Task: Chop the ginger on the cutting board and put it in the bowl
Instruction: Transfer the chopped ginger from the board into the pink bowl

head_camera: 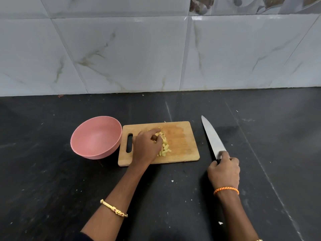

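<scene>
A wooden cutting board (182, 145) lies on the dark counter, with a pile of chopped pale-yellow ginger pieces (165, 148) near its middle. My left hand (147, 145) rests over the pile, its fingers curled round some of the pieces. A pink bowl (95, 136) stands just left of the board, touching its handle end, and looks empty. My right hand (224, 169) grips the handle of a large knife (212, 136), which is to the right of the board, its blade pointing away from me.
The black stone counter (260, 136) runs back to a tiled marble-pattern wall (156, 49). Small white crumbs are scattered on the counter in front of the board.
</scene>
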A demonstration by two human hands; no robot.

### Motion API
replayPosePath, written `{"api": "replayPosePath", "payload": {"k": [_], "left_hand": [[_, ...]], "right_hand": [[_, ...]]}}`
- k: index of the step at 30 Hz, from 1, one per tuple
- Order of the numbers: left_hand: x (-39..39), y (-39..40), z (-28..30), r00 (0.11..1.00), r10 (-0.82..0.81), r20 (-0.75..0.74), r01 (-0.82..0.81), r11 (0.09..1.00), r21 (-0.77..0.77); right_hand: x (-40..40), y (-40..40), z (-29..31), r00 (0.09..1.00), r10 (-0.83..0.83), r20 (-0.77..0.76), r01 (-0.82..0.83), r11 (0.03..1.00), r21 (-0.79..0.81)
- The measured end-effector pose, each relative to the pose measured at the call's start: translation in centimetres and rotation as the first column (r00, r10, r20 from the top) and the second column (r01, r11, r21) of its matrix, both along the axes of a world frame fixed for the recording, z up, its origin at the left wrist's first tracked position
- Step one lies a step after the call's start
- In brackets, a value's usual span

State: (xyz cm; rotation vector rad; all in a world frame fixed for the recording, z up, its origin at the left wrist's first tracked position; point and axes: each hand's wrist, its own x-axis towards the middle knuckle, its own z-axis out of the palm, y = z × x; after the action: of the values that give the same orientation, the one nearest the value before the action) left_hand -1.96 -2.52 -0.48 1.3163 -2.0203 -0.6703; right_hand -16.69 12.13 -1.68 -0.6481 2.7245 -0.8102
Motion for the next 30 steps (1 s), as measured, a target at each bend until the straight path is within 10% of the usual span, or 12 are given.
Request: {"api": "replayPosePath", "payload": {"k": [6,11,16,20,30], "left_hand": [[0.6,-0.4,-0.3,0.998,0.02,-0.06,-0.02,1.0,-0.005],[1.3,-1.4,-0.2,0.989,0.044,-0.138,-0.038,0.998,0.045],[1.8,-2.8,2.5,0.965,-0.057,0.257,-0.019,0.959,0.284],[1.3,-3.3,4.7,0.738,-0.306,0.601,-0.025,0.878,0.478],[1.4,-4.7,3.9,0.75,-0.395,0.53,0.099,0.86,0.501]], "right_hand": [[-0.4,-0.9,0.6,0.999,-0.031,-0.031,0.035,0.988,0.15],[-1.2,-4.1,2.8,0.992,0.077,-0.105,-0.092,0.984,-0.15],[-0.9,-10.6,5.9,0.716,0.668,0.2,-0.697,0.698,0.163],[1.7,-12.7,6.6,0.595,0.738,0.318,-0.788,0.457,0.412],[3.8,-14.1,5.2,0.518,0.82,0.243,-0.819,0.395,0.416]]}}
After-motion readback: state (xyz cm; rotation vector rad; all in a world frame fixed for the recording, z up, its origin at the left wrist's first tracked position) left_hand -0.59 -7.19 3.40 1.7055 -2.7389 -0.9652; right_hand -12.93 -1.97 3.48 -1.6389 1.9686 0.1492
